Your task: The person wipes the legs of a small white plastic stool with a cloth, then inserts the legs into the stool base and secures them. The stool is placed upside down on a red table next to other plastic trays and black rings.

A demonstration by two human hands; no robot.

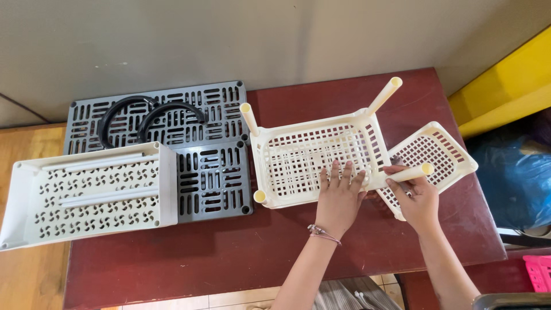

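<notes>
Both my hands on the cream rack shelf, fitting a leg tube at its corner.

The cream slotted shelf (313, 158) lies near the table's (229, 258) back edge, right of centre, with cream tubes sticking up at its corners. My left hand (338, 198) lies flat on the shelf's front part, fingers spread lightly and pressing down. My right hand (416, 198) pinches a cream tube (404, 174) between thumb and fingers at the shelf's front right corner (tube lies tilted). A second cream shelf (436, 152) lies partly under that corner, toward the table's right edge. Two grey slotted panels (212, 178) with two black curved handles (152, 112) sit at the back left corner, and a cream tray (86, 195) overhangs the left edge.
</notes>
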